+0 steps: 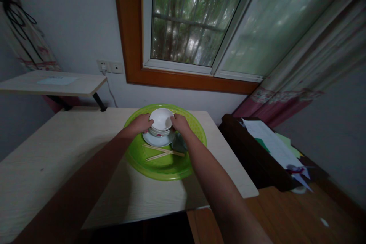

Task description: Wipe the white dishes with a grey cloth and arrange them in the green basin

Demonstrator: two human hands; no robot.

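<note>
Evidently, both hands are on the top bowl (161,117), one at each side. The left hand (142,123) has its thumb over the rim and its fingers curled against the outside, so it pinches the bowl's left edge. The right hand (180,123) does likewise at the right edge, thumb at the rim and fingers bent round beneath, partly hidden. Neither hand is spread; the gap between thumb and fingers is just the wall of the bowl.

The bowl sits directly over the lower bowls (159,134); whether it rests on them or is slightly raised, I cannot tell. Those stand on a white plate (156,142) inside the green basin (167,175), which is on the table (51,152). Chopsticks (162,149) lie crossed on the near side of the plate. A grey thing (178,145), partly covered by the right forearm, is just beside the plate; its shape is unclear.
</note>
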